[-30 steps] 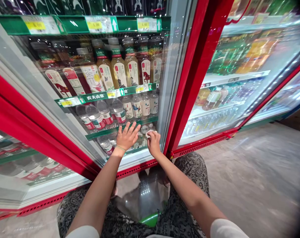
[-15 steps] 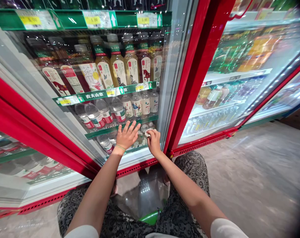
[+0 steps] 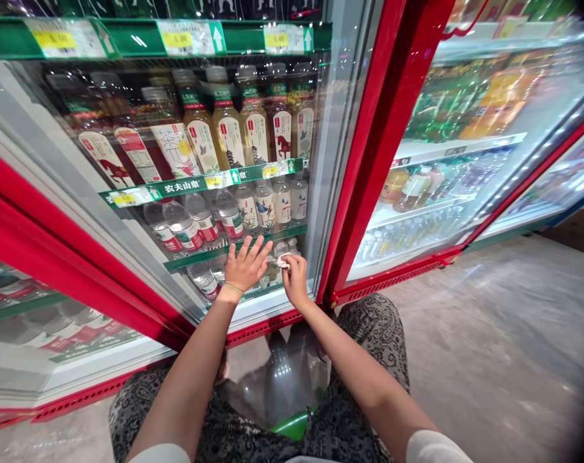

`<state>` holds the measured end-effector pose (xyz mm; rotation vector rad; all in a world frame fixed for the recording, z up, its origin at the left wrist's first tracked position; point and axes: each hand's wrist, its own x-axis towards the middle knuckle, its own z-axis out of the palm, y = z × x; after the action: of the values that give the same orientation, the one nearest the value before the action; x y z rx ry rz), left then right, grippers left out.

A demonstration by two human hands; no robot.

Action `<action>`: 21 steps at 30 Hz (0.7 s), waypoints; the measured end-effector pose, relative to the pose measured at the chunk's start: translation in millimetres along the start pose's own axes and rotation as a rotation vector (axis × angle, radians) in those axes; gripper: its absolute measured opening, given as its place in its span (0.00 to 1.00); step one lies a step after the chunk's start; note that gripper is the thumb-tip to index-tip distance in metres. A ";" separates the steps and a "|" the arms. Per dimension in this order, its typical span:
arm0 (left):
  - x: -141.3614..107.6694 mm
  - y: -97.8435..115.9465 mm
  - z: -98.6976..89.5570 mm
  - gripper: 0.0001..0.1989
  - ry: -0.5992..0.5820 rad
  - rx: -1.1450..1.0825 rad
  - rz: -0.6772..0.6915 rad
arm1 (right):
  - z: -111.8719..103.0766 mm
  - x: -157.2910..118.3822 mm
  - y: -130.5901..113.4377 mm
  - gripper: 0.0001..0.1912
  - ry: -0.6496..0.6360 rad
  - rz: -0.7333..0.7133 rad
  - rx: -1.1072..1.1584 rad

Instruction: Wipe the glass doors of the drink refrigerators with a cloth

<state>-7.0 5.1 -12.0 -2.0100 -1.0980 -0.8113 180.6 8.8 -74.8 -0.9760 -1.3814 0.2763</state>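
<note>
My left hand (image 3: pixel 245 265) lies flat with spread fingers against the glass door (image 3: pixel 267 297) of a drinks fridge, a thin band around its wrist. To its right, my right hand (image 3: pixel 296 278) pinches a small crumpled white tissue (image 3: pixel 284 260) at the lower part of the same glass. Behind the pane, water bottles (image 3: pixel 183 226) with red labels and small patterned bottles (image 3: pixel 265 204) stand on the lower shelves. Tea bottles (image 3: pixel 231 135) fill the shelf above. My fingers and the tissue hide part of the bottom shelf.
A red door frame (image 3: pixel 369 148) runs along the right of the pane, and another red frame (image 3: pixel 55 251) is at the left. A second lit fridge (image 3: pixel 417 212) stands to the right. Grey floor (image 3: pixel 485 334) lies beside my knees (image 3: pixel 376 328).
My right hand has shifted slightly left with the tissue, closer to my left hand. My left hand stays in place on the glass.
</note>
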 end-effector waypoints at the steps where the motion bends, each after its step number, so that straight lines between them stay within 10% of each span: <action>1: 0.0 -0.2 0.1 0.35 0.013 0.010 0.010 | -5.3 3.4 4.1 0.13 0.026 0.022 -0.003; 7: 0.0 0.3 3.7 0.36 0.028 -0.028 -0.006 | -36.5 41.8 31.7 0.16 0.398 0.260 -0.082; 14: -0.4 -0.9 1.0 0.35 0.018 -0.004 -0.001 | 12.3 -19.9 -1.6 0.17 -0.074 -0.049 -0.052; 21: -1.7 -0.9 6.3 0.35 0.037 -0.017 -0.012 | -49.2 21.0 55.8 0.16 0.280 0.199 -0.123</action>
<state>-7.4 9.7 -16.6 -1.9958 -1.0870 -0.8637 250.2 36.1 -94.4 -1.2084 -1.0573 0.1959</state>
